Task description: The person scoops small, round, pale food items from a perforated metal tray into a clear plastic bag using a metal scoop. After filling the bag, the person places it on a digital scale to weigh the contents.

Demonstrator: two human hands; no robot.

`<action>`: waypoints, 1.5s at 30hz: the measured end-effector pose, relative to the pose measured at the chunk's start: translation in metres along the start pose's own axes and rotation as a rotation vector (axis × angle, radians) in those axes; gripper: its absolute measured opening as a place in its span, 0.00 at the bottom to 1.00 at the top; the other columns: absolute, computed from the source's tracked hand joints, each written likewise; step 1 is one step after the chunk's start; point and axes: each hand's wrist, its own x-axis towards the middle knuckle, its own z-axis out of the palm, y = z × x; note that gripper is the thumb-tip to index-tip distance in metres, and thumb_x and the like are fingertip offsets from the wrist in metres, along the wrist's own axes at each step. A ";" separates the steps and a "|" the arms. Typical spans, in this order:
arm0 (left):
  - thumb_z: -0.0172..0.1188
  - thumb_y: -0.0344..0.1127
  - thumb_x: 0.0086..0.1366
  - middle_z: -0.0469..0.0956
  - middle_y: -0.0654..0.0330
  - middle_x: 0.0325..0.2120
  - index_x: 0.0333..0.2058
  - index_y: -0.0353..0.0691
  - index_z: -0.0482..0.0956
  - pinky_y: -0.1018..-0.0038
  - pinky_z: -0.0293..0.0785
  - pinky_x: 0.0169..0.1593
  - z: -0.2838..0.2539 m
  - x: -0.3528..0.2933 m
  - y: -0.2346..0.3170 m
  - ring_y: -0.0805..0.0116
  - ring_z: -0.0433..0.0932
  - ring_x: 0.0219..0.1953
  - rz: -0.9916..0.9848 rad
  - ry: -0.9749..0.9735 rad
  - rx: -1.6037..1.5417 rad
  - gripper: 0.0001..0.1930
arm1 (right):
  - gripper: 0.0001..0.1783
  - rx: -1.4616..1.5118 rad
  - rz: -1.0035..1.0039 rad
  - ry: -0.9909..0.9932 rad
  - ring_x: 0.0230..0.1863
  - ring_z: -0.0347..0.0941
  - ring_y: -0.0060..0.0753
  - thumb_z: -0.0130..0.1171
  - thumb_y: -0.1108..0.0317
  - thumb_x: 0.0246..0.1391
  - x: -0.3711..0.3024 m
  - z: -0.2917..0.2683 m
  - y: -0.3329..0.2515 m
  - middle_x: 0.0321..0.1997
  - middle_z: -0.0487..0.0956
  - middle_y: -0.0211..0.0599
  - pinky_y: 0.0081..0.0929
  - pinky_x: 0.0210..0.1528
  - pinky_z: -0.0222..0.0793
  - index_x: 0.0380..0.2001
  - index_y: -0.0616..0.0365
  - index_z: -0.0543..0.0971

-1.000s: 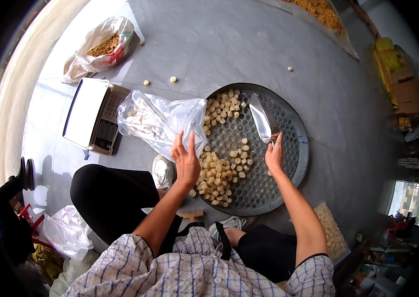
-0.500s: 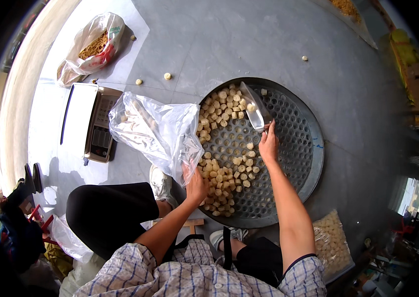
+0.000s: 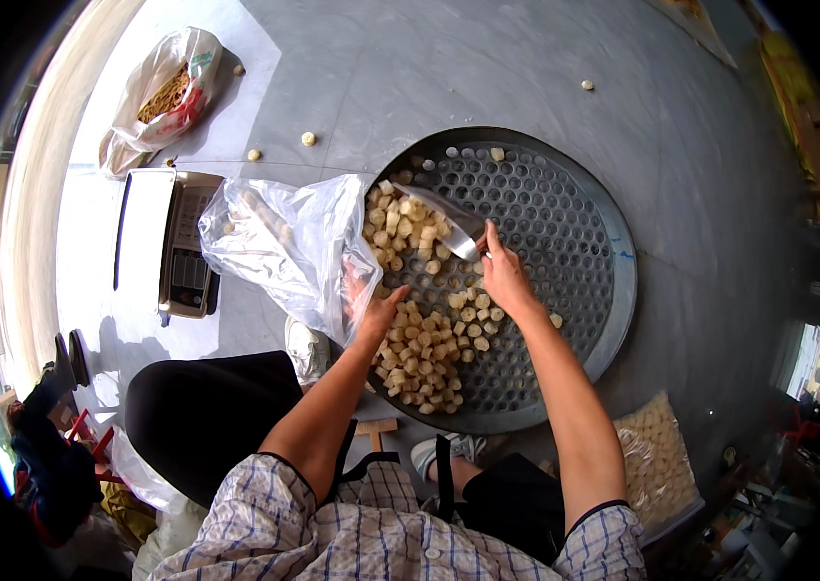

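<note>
A round grey metal tray [image 3: 565, 232] with a perforated bottom lies on the floor, holding pale, short cylindrical pieces [image 3: 420, 353] along its left side. My right hand [image 3: 509, 281] grips the handle of a metal scoop [image 3: 454, 232], whose blade is tilted against the pieces at the tray's upper left. At the left rim my left hand [image 3: 371, 308] holds the mouth of a clear plastic bag [image 3: 279, 257]; its fingers show through the plastic, with the thumb outside. The bag lies toward the left, with a few pieces dimly visible inside.
Left of the bag stands a digital scale [image 3: 187, 242]. An open plastic bag of brown bits [image 3: 168, 97] sits at the upper left. A filled clear bag of pale pieces [image 3: 660, 455] lies at the lower right. Stray pieces [image 3: 308, 138] dot the floor.
The scoop in my right hand has moved left and nearer, pushing pieces toward the bag's mouth. My left hand keeps hold of the bag, its thumb now spread toward the tray.
</note>
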 end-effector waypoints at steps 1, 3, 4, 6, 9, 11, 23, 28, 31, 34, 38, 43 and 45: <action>0.68 0.56 0.42 0.54 0.43 0.57 0.58 0.29 0.50 0.65 0.49 0.61 -0.005 -0.002 0.006 0.50 0.52 0.60 -0.018 -0.034 -0.056 0.53 | 0.35 -0.009 -0.018 -0.028 0.42 0.72 0.52 0.45 0.76 0.54 -0.004 0.006 0.002 0.41 0.73 0.58 0.37 0.42 0.67 0.63 0.58 0.45; 0.68 0.57 0.41 0.53 0.43 0.58 0.58 0.28 0.49 0.66 0.49 0.61 -0.008 0.000 -0.003 0.51 0.51 0.61 0.014 -0.010 -0.060 0.54 | 0.35 0.006 -0.015 -0.073 0.38 0.73 0.50 0.44 0.77 0.54 -0.016 0.008 -0.008 0.42 0.73 0.59 0.38 0.39 0.68 0.63 0.57 0.45; 0.68 0.57 0.41 0.53 0.42 0.58 0.58 0.28 0.49 0.66 0.49 0.61 -0.003 0.003 -0.018 0.51 0.51 0.61 0.067 0.042 -0.009 0.55 | 0.35 0.006 -0.023 -0.119 0.36 0.73 0.50 0.44 0.78 0.54 -0.023 0.010 -0.012 0.42 0.72 0.59 0.38 0.37 0.69 0.63 0.57 0.45; 0.69 0.56 0.41 0.57 0.43 0.55 0.55 0.27 0.55 0.65 0.50 0.60 0.007 0.009 -0.032 0.51 0.55 0.58 0.134 0.028 -0.079 0.51 | 0.34 -0.149 -0.113 -0.193 0.31 0.72 0.50 0.41 0.79 0.54 -0.039 0.019 -0.020 0.42 0.71 0.57 0.39 0.34 0.67 0.63 0.58 0.44; 0.71 0.50 0.40 0.62 0.45 0.49 0.50 0.27 0.62 0.64 0.54 0.58 -0.006 0.001 -0.013 0.51 0.60 0.53 0.136 -0.070 -0.073 0.44 | 0.33 -0.096 -0.016 -0.282 0.34 0.72 0.51 0.41 0.78 0.54 -0.066 0.022 -0.018 0.41 0.72 0.56 0.41 0.36 0.66 0.63 0.60 0.44; 0.72 0.48 0.39 0.63 0.45 0.49 0.50 0.27 0.61 0.64 0.55 0.58 0.002 -0.003 -0.030 0.50 0.61 0.53 0.250 -0.059 -0.034 0.44 | 0.33 -0.010 0.091 -0.365 0.37 0.72 0.51 0.42 0.77 0.55 -0.082 0.022 -0.018 0.41 0.72 0.56 0.41 0.38 0.65 0.62 0.62 0.44; 0.66 0.22 0.38 0.47 0.38 0.56 0.59 0.34 0.41 0.59 0.49 0.61 0.019 -0.106 0.023 0.40 0.51 0.57 0.377 -0.231 -0.043 0.51 | 0.29 0.671 0.535 -0.598 0.17 0.55 0.13 0.43 0.74 0.53 -0.134 -0.008 0.028 0.21 0.61 0.22 0.15 0.13 0.48 0.59 0.45 0.56; 0.55 0.16 0.44 0.44 0.40 0.59 0.59 0.38 0.50 0.58 0.47 0.62 -0.026 -0.120 0.069 0.41 0.48 0.60 0.581 -0.375 -0.117 0.41 | 0.18 0.811 0.573 -0.647 0.17 0.58 0.12 0.46 0.73 0.54 -0.149 -0.037 0.046 0.23 0.64 0.23 0.11 0.11 0.49 0.49 0.53 0.63; 0.54 0.21 0.48 0.47 0.44 0.58 0.58 0.42 0.55 0.61 0.48 0.60 -0.067 -0.101 0.080 0.51 0.48 0.61 0.736 0.096 0.166 0.36 | 0.12 0.842 0.579 -0.616 0.18 0.60 0.12 0.47 0.71 0.54 -0.161 -0.057 0.042 0.24 0.65 0.25 0.10 0.11 0.50 0.43 0.55 0.65; 0.60 0.24 0.45 0.41 0.46 0.59 0.60 0.45 0.50 0.65 0.49 0.56 -0.104 -0.062 0.062 0.51 0.47 0.60 0.594 0.308 0.364 0.42 | 0.10 0.841 0.563 -0.590 0.20 0.62 0.12 0.48 0.71 0.54 -0.168 -0.074 0.030 0.26 0.66 0.26 0.10 0.11 0.51 0.40 0.56 0.66; 0.54 0.25 0.53 0.65 0.50 0.43 0.51 0.41 0.64 0.63 0.54 0.52 -0.131 -0.035 0.038 0.54 0.63 0.49 0.438 0.358 0.244 0.24 | 0.09 0.825 0.509 -0.596 0.20 0.62 0.12 0.48 0.71 0.54 -0.168 -0.090 -0.002 0.28 0.66 0.27 0.10 0.11 0.52 0.39 0.56 0.65; 0.54 0.24 0.53 0.68 0.55 0.37 0.47 0.42 0.68 0.64 0.58 0.47 -0.141 -0.036 0.036 0.58 0.68 0.42 0.406 0.392 0.011 0.21 | 0.10 0.809 0.466 -0.601 0.21 0.61 0.12 0.47 0.71 0.54 -0.163 -0.094 -0.059 0.28 0.66 0.27 0.09 0.11 0.53 0.41 0.57 0.65; 0.54 0.24 0.53 0.69 0.56 0.37 0.47 0.42 0.68 0.65 0.59 0.46 -0.144 -0.035 0.035 0.58 0.69 0.42 0.421 0.420 -0.032 0.20 | 0.15 0.795 0.463 -0.595 0.20 0.61 0.13 0.46 0.73 0.54 -0.156 -0.088 -0.083 0.27 0.66 0.27 0.10 0.11 0.54 0.46 0.60 0.63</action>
